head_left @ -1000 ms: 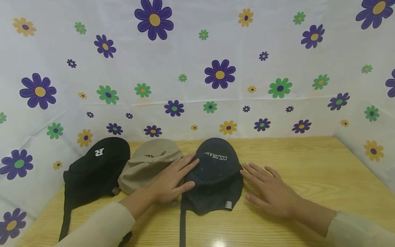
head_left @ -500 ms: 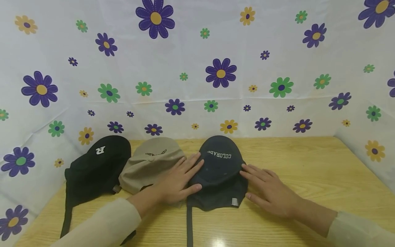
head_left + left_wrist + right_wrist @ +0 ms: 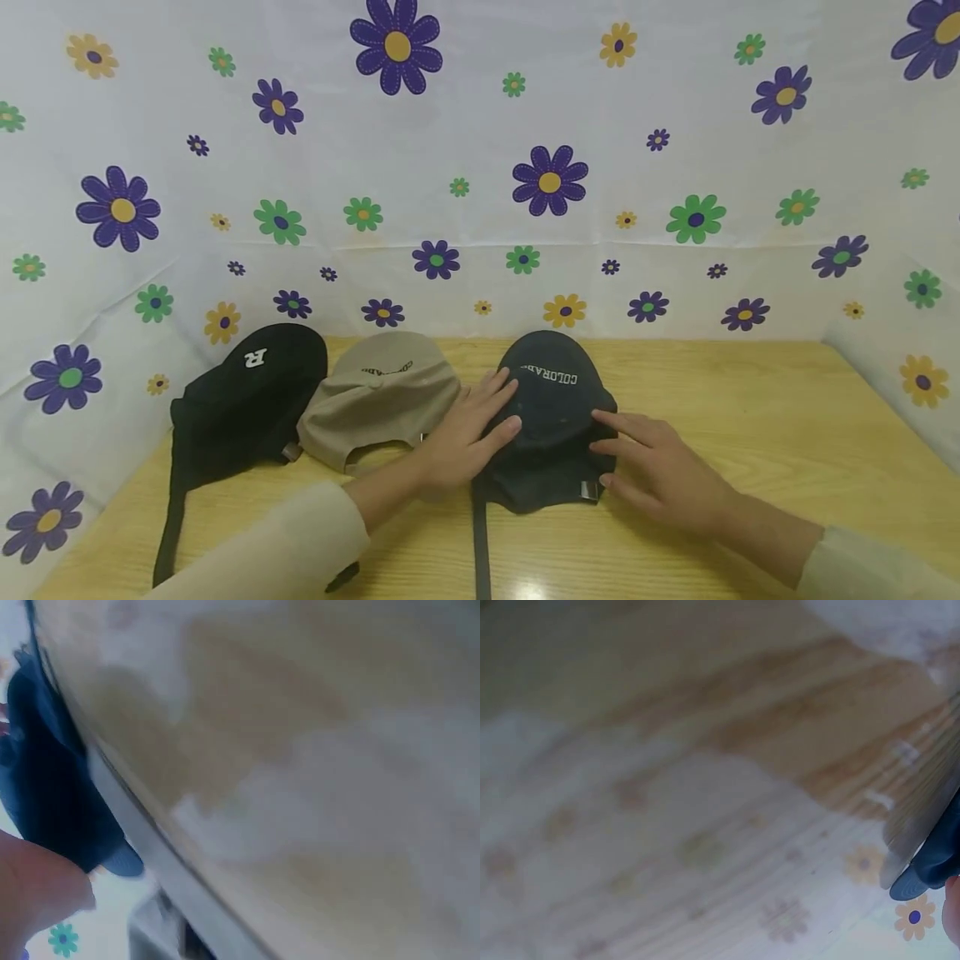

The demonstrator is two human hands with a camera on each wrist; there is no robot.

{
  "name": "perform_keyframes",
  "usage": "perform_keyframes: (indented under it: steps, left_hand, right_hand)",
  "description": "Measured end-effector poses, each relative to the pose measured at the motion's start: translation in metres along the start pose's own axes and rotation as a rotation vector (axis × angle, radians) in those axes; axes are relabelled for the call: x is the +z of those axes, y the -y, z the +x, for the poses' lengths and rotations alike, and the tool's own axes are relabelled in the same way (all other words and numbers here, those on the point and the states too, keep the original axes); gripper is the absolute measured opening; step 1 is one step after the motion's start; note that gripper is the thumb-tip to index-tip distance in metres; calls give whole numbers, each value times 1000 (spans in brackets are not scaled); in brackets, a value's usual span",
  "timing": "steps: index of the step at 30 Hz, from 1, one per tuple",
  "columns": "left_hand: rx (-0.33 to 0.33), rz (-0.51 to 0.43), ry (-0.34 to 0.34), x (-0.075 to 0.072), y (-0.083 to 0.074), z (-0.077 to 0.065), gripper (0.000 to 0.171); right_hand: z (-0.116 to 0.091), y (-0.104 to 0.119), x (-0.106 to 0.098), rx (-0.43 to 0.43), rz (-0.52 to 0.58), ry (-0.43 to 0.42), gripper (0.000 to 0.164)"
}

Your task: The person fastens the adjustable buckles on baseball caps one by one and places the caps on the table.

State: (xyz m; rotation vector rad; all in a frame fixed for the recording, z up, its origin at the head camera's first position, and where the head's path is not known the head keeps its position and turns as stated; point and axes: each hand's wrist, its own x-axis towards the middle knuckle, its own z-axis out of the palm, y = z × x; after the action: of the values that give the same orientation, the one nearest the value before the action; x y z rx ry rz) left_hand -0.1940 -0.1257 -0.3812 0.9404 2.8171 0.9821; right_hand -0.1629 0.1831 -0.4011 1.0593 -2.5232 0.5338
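Note:
A navy cap lettered COLORADO lies on the wooden table, its crown toward the back wall and a dark strap trailing to the front. My left hand rests along its left side with fingers extended. On its right edge, the fingertips of my right hand touch the fabric, the fingers slightly bent and spread. In the left wrist view the navy cap appears past the left hand. At the right border of the right wrist view, a sliver of the cap shows beside a fingertip.
Left of the navy cap sits a beige cap, partly behind my left hand. Farther left is a black cap with a white R and a hanging strap. Wood tabletop extends to the right. A flower-print cloth encloses the table.
The navy cap has shifted right, away from the beige cap, with my left hand following its side. My right hand's fingers have spread apart. The view has turned slightly.

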Motion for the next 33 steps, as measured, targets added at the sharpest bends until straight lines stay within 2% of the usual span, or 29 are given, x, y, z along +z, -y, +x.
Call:
perform_keyframes:
  steps: [2, 4, 6, 8, 11, 13, 15, 17, 21, 27, 33]
  left_hand:
    - [-39, -121, -28, 4, -10, 3, 62]
    - [-76, -183, -70, 9, -16, 5, 60]
    - [-87, -183, -115, 14, -18, 6, 58]
    - [-66, -113, -140, 19, -15, 5, 57]
    - [11, 94, -134, 24, -8, 0, 58]
    - [63, 232, -116, 24, -6, -4, 59]
    - [108, 325, -99, 21, -6, -5, 59]
    - [155, 377, -97, 19, -6, -6, 58]
    - [280, 431, -112, 15, -6, -10, 55]
    - [490, 477, -102, 14, -11, -15, 55]
    - [601, 497, -123, 15, -14, -20, 51]
  right_hand:
    - [-1, 0, 0, 17, 4, -3, 31]
    - [0, -1, -1, 31, 2, 6, 29]
    - [1, -1, -2, 33, 10, 13, 29]
    - [2, -1, -1, 26, 12, 16, 29]
    - [1, -2, 1, -15, 6, -4, 29]
    - [1, -3, 3, -72, 8, -30, 29]
    - [2, -5, 4, -143, 22, -50, 28]
    - [2, -5, 3, -209, 36, -49, 30]
    - [4, -4, 2, -284, 65, 12, 37]
    - [3, -2, 1, -303, 38, 53, 39]
    - [0, -1, 0, -270, 12, 67, 36]
